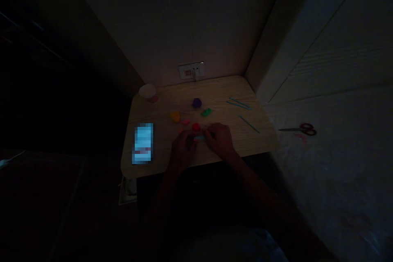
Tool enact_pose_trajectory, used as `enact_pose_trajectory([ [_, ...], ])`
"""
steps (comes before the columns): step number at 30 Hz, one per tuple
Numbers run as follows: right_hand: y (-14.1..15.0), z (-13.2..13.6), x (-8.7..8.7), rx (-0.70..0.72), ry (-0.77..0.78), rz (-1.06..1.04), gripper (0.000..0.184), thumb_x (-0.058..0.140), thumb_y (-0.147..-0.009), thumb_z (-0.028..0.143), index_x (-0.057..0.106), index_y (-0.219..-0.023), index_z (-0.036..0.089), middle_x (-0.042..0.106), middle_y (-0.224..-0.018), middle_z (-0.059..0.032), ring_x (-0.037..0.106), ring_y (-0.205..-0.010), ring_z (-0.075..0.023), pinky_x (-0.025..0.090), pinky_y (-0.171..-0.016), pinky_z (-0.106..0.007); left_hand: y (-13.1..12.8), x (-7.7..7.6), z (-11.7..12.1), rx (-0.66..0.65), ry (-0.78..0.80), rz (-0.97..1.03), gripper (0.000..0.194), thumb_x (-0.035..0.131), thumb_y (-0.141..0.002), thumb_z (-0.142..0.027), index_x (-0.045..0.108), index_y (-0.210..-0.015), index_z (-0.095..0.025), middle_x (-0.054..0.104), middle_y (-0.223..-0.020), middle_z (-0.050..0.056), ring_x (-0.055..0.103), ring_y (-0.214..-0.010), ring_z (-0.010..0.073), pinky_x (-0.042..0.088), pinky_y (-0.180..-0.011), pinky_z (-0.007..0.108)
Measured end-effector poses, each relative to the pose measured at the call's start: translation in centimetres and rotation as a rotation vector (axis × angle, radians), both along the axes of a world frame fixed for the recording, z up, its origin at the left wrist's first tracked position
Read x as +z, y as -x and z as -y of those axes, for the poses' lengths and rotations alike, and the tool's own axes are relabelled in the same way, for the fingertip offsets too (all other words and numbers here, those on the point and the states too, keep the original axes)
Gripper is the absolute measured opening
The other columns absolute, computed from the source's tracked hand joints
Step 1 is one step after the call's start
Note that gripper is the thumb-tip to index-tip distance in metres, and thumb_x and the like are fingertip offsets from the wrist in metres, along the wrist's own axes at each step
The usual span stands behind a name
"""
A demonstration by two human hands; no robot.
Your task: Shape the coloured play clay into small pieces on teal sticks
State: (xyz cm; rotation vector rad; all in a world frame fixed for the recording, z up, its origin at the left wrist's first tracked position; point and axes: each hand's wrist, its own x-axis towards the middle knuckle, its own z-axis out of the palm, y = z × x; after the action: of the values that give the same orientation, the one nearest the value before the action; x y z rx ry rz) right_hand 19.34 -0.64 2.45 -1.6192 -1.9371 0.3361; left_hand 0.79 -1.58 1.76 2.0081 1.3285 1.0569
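In the dim light, my left hand and my right hand meet near the table's front edge. Between their fingertips is a short light blue stick, both hands pinching it; the fingers partly hide its ends. A small reddish bit shows by the left fingertips. Just beyond the hands lies a red lump, apparently modelling clay. Similar lumps sit farther back: pink, yellow-orange, green and purple.
Blue sticks lie on the wooden table at right. A lit phone and a paper cup stand left. Behind is a wall socket. Scissors lie beyond the table's right edge, on a pale surface.
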Motion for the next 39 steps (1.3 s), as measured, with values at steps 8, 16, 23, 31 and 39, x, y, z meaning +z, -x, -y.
enact_pose_trajectory([
  [8,0.28,0.13,0.32,0.012,0.027,0.051,0.036,0.057,-0.103,0.032,0.073,-0.073,0.02,0.074,-0.081,-0.0057,0.062,-0.085,-0.0208,0.034,-0.079,-0.034,-0.01,0.0,0.01,-0.02,0.023,0.045,0.027,0.064,-0.086,-0.015,0.062,-0.113,-0.023,0.074,-0.11,0.006,0.07,-0.103,0.0229,0.058,-0.095,0.039],
  [16,0.74,0.23,0.58,0.03,0.034,0.159,0.037,0.055,-0.105,0.036,0.075,-0.078,0.02,0.075,-0.086,-0.0073,0.062,-0.09,-0.0229,0.032,-0.08,-0.036,-0.03,-0.44,-0.24,-0.031,-0.045,-0.02,0.024,0.069,-0.087,-0.022,0.063,-0.11,-0.022,0.073,-0.111,0.008,0.067,-0.109,0.0269,0.046,-0.111,0.053],
  [23,0.51,0.11,0.35,0.036,0.042,0.125,0.035,0.056,-0.104,0.035,0.075,-0.078,0.02,0.074,-0.084,-0.0066,0.062,-0.087,-0.0218,0.032,-0.079,-0.035,-0.26,-0.41,-0.06,-0.061,0.031,0.028,0.03,0.064,-0.089,-0.02,0.06,-0.118,-0.023,0.073,-0.112,0.008,0.071,-0.102,0.0233,0.058,-0.094,0.04],
  [31,0.45,0.07,0.33,0.009,0.028,0.126,0.036,0.056,-0.104,0.033,0.074,-0.075,0.02,0.074,-0.082,-0.0065,0.062,-0.085,-0.0216,0.033,-0.077,-0.035,-0.06,-0.45,-0.12,-0.029,-0.019,-0.034,0.024,0.064,-0.09,-0.021,0.062,-0.114,-0.022,0.073,-0.116,0.008,0.067,-0.109,0.0263,0.051,-0.104,0.047],
  [39,0.71,0.17,0.25,0.002,0.023,0.203,0.034,0.06,-0.102,0.036,0.075,-0.076,0.02,0.075,-0.086,-0.008,0.062,-0.089,-0.0236,0.033,-0.08,-0.037,-0.23,-0.44,-0.21,-0.032,-0.077,-0.134,0.022,0.068,-0.088,-0.022,0.062,-0.109,-0.024,0.073,-0.111,0.006,0.066,-0.109,0.0277,0.045,-0.108,0.05],
])
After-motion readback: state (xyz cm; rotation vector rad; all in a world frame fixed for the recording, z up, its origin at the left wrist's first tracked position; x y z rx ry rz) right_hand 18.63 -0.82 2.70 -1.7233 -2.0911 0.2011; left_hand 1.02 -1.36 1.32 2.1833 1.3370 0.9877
